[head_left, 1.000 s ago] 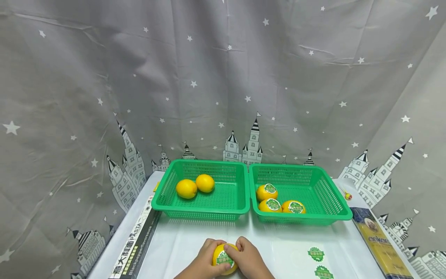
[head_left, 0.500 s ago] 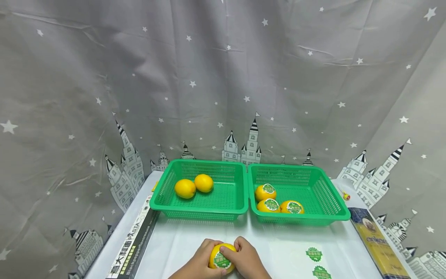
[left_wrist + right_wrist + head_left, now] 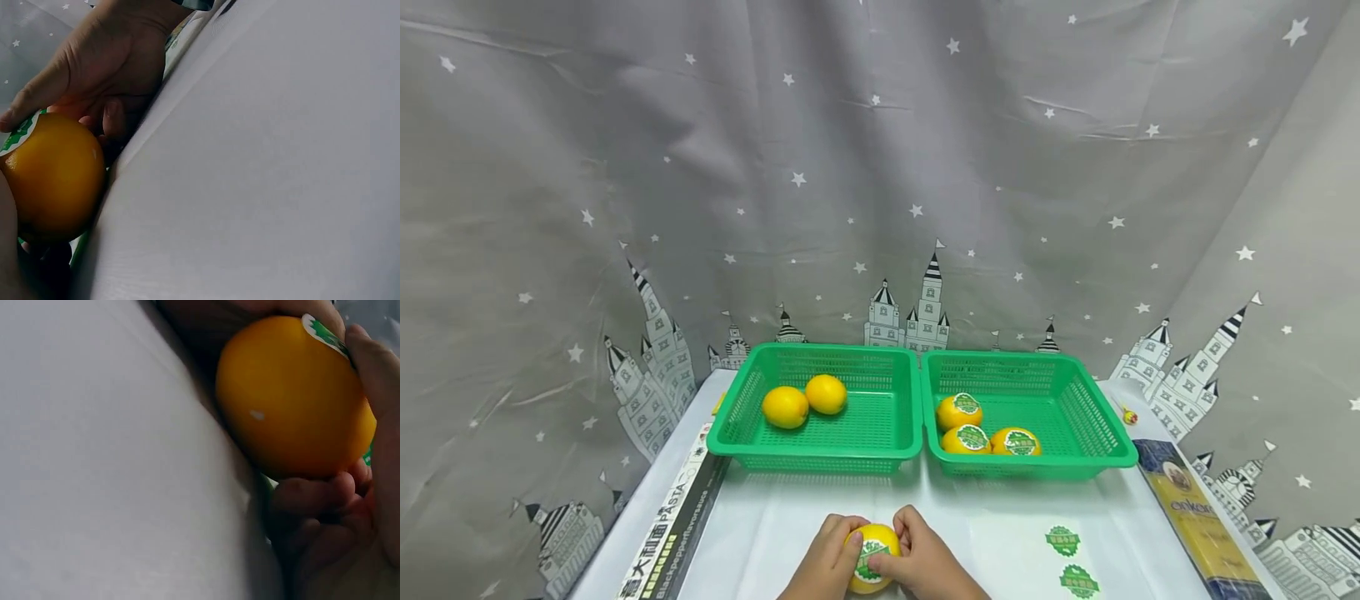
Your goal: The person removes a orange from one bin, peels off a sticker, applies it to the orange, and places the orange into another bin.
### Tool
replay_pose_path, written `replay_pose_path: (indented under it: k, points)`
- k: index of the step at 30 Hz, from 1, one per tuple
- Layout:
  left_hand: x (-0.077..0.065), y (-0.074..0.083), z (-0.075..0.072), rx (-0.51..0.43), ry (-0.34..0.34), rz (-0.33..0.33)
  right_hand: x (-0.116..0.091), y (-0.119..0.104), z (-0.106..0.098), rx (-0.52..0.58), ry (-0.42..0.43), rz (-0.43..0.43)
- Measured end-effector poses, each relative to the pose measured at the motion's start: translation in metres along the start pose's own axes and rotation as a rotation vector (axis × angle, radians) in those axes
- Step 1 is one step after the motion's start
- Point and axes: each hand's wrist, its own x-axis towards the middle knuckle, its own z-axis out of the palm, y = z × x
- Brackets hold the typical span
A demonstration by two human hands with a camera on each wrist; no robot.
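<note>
Between the two hands, low in the head view, is a yellow-orange orange (image 3: 880, 537) with a green-and-white label sticker (image 3: 871, 552) on its upper face. My left hand (image 3: 826, 557) grips the fruit's left side, its thumb lying along the sticker's left edge. From the other side my right hand (image 3: 931, 560) holds it, with the thumb pressing on the sticker and the other fingers curled. The right wrist view shows those curled fingers (image 3: 312, 497) against the underside of the orange (image 3: 294, 400). In the left wrist view the orange (image 3: 59, 178) hides most of the left fingers.
Behind the hands stand two green baskets. The left basket (image 3: 865, 450) has two plain oranges (image 3: 786, 407); the right one (image 3: 1067, 468) has three stickered oranges (image 3: 1019, 442). A backing sheet with two green stickers (image 3: 1063, 541) lies at right. Pasta packs (image 3: 677, 525) flank the table.
The left thumb has moved from the sticker's lower edge up to its left side. The right thumb has slid down over the sticker. The head view has shifted slightly, moving the scene left.
</note>
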Motion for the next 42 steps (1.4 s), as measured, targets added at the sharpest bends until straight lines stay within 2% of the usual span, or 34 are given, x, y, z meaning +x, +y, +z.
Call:
replay_pose_path:
  k: [3, 6, 9, 11, 14, 17, 20, 22, 24, 27, 30, 32, 34, 36, 39, 42]
  points:
    - [-0.002, -0.002, -0.002, 0.005, -0.013, 0.001, 0.001, 0.003, -0.001, 0.001, -0.049, -0.041]
    - [-0.003, -0.006, -0.003, -0.01, -0.025, 0.037, -0.001, 0.005, -0.003, -0.013, -0.079, -0.089]
    - [-0.002, -0.008, -0.006, -0.028, -0.061, 0.065, -0.003, 0.007, -0.005, -0.041, -0.096, -0.128]
    - [-0.002, -0.006, -0.011, -0.041, -0.11, 0.069, -0.004, 0.007, -0.007, -0.049, -0.1, -0.134]
    - [0.0, -0.005, -0.018, -0.087, -0.209, 0.029, -0.004, 0.007, -0.009, -0.05, -0.113, -0.143]
    - [0.001, -0.006, -0.023, -0.122, -0.278, -0.013, -0.004, 0.008, -0.012, -0.036, -0.142, -0.157]
    - [0.002, -0.008, -0.022, -0.132, -0.281, -0.064, -0.007, 0.002, -0.021, 0.005, -0.183, -0.144]
    - [0.003, -0.008, -0.02, -0.12, -0.266, -0.096, -0.014, -0.006, -0.032, 0.0, -0.153, -0.152]
    - [0.003, -0.008, -0.018, -0.114, -0.251, -0.123, -0.023, -0.019, -0.049, -0.033, -0.057, -0.167]
    - [0.004, -0.008, -0.018, -0.103, -0.244, -0.15, -0.035, -0.039, -0.091, -0.178, 0.189, -0.204]
    - [0.006, -0.007, -0.017, -0.105, -0.243, -0.172, -0.04, -0.05, -0.158, -0.421, 0.405, -0.181]
    - [0.007, -0.007, -0.016, -0.105, -0.235, -0.184, -0.04, -0.046, -0.207, -0.616, 0.489, -0.122]
    - [0.006, -0.006, -0.014, -0.094, -0.213, -0.178, -0.038, -0.034, -0.252, -0.769, 0.507, -0.044]
    - [0.005, -0.006, -0.012, -0.075, -0.187, -0.166, -0.037, -0.018, -0.287, -0.865, 0.485, 0.039]
    - [0.004, -0.005, -0.011, -0.048, -0.161, -0.141, -0.039, 0.002, -0.317, -0.847, 0.411, 0.084]
    - [0.003, -0.004, -0.011, -0.027, -0.148, -0.136, -0.038, 0.014, -0.329, -0.781, 0.357, 0.055]
